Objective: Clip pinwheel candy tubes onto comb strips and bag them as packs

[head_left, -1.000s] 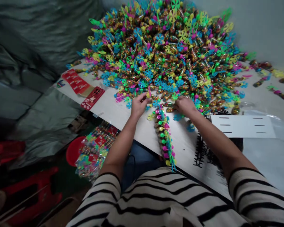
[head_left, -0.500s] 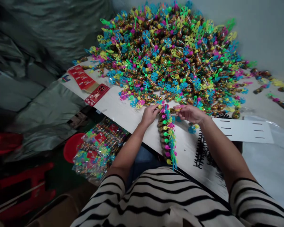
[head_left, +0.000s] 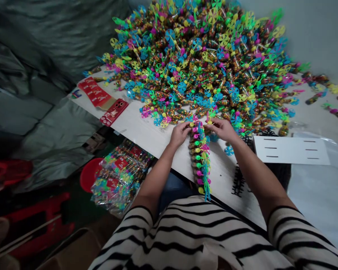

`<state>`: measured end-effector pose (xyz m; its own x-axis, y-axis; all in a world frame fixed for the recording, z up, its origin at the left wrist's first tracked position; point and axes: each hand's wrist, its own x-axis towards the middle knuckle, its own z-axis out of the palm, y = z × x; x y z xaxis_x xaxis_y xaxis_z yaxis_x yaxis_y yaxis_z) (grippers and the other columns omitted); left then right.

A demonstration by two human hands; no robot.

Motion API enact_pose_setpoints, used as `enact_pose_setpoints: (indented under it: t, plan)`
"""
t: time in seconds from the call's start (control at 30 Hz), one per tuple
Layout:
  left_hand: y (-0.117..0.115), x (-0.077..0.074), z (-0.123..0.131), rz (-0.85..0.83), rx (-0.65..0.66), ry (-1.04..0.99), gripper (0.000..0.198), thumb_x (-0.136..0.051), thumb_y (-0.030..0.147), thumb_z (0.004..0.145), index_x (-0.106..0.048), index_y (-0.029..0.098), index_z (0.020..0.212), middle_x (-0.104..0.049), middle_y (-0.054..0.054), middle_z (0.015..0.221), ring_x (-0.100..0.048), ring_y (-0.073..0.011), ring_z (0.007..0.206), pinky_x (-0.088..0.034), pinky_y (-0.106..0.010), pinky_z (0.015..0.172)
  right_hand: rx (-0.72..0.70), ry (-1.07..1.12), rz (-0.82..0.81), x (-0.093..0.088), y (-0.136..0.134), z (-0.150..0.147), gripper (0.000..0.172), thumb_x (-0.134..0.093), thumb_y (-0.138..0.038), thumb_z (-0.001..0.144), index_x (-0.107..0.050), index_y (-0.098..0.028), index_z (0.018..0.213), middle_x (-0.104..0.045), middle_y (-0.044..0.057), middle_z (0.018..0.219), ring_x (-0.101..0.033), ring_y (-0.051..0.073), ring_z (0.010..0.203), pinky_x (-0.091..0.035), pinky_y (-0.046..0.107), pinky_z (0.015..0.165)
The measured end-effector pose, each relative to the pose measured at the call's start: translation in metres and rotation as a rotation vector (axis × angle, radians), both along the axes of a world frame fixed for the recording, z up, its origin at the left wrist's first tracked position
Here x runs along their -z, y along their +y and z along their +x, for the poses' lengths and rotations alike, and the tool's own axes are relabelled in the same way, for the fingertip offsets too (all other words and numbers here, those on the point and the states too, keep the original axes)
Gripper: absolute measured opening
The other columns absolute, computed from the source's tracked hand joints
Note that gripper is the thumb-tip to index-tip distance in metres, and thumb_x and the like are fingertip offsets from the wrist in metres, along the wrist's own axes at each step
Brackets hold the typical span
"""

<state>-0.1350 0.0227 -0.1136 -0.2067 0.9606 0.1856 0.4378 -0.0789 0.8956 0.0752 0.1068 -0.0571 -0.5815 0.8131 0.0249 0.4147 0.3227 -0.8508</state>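
A: Where's the row of pinwheel candy tubes (head_left: pixel 199 161)?
B: On the table (head_left: pixel 146 131), just below the big heap of them (head_left: pixel 197 63).
A: And the hands?
B: Left hand (head_left: pixel 180 134) curled onto the row's top end; right hand (head_left: pixel 222 130) half-closed beside it — whether that one has hold, I can't tell.

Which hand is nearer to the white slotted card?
The right hand is nearer, apart from the white slotted card. The left hand is farther, beyond the right hand.
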Motion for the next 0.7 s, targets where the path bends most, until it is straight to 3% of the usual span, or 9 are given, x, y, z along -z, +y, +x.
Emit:
enact_pose_setpoints:
  t: [0.2, 0.33, 0.43, 0.57, 0.7]
  plan:
    - [0.000, 0.007, 0.001, 0.017, -0.001, -0.042, 0.030, -0.058, 0.021, 0.084, -0.068, 0.017, 0.112, -0.070, -0.010, 0.111, -0.064, -0.0216, 0.102, -0.051, -0.037, 0.091, 0.439, -0.346, 0.400, -0.018, 0.037, 0.061, 0.041, -0.055, -0.048, 0.084, -0.070, -0.014, 0.101, -0.068, 0.011, 0.087, -0.060, 0.023, 0.079, -0.049, 0.037, 0.076]
    - [0.000, 0.010, 0.003, 0.033, 0.018, -0.076, 0.033, -0.055, 0.021, 0.085, -0.064, 0.016, 0.116, -0.068, -0.010, 0.114, -0.064, -0.0212, 0.103, -0.052, -0.036, 0.091, 0.635, -0.484, 0.567, -0.030, 0.048, 0.098, 0.053, -0.062, -0.044, 0.080, -0.061, -0.013, 0.123, -0.060, 0.019, 0.117, -0.061, 0.027, 0.094, -0.049, 0.041, 0.084]
    - [-0.001, 0.011, 0.005, 0.056, 0.015, -0.087, 0.034, -0.055, 0.021, 0.084, -0.063, 0.015, 0.116, -0.067, -0.011, 0.115, -0.063, -0.0215, 0.105, -0.051, -0.035, 0.092, 0.586, -0.412, 0.535, -0.034, 0.034, 0.113, 0.048, -0.059, -0.035, 0.081, -0.060, -0.015, 0.124, -0.062, 0.016, 0.116, -0.063, 0.022, 0.085, -0.051, 0.039, 0.081]
    - [-0.003, 0.012, 0.004, 0.058, 0.005, -0.109, 0.034, -0.055, 0.024, 0.083, -0.062, 0.015, 0.116, -0.067, -0.010, 0.110, -0.064, -0.0197, 0.100, -0.052, -0.034, 0.091, 0.432, -0.421, 0.396, -0.030, 0.004, 0.125, 0.026, -0.057, -0.032, 0.081, -0.073, -0.018, 0.096, -0.072, 0.008, 0.089, -0.066, 0.024, 0.081, -0.052, 0.039, 0.081]
    - [-0.004, 0.013, 0.004, 0.055, -0.003, -0.130, 0.035, -0.056, 0.027, 0.082, -0.061, 0.014, 0.114, -0.067, -0.010, 0.109, -0.064, -0.0187, 0.098, -0.053, -0.030, 0.087, 0.389, -0.425, 0.357, -0.024, -0.019, 0.130, 0.025, -0.058, -0.029, 0.081, -0.074, -0.018, 0.095, -0.074, 0.009, 0.095, -0.068, 0.025, 0.086, -0.051, 0.038, 0.082]
